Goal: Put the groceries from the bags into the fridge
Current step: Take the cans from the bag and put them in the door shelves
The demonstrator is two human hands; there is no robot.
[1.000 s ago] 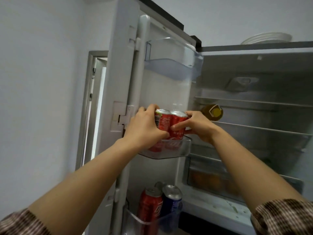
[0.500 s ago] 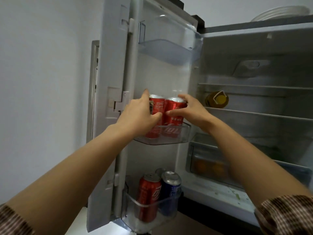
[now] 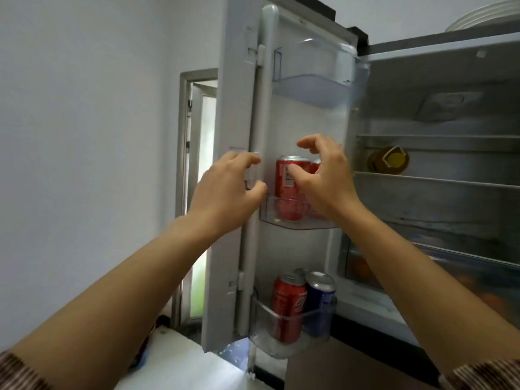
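- Your left hand hangs empty with fingers loosely curled, just left of the clear plastic middle door bin; it grips nothing.
- Your right hand is spread wide and empty, fingers arched in front of that same bin, touching no can as far as you can see.
- Between your hands, a red aluminium soda can stands upright in the middle bin; a second red can beside it is mostly hidden behind your right hand.
- Below your hands, the clear lower door bin holds a red soda can and a blue soda can, upright and side by side, with a further can top just behind them.
- Above your hands, the clear top door bin holds nothing visible.
- Right of your right hand, a yellow-capped amber bottle lies on a glass fridge shelf.
- Below your right forearm, orange produce shows blurred in the crisper drawer.
- Below your left forearm sits a white counter surface; left of your left hand is a pale wall and a doorway.
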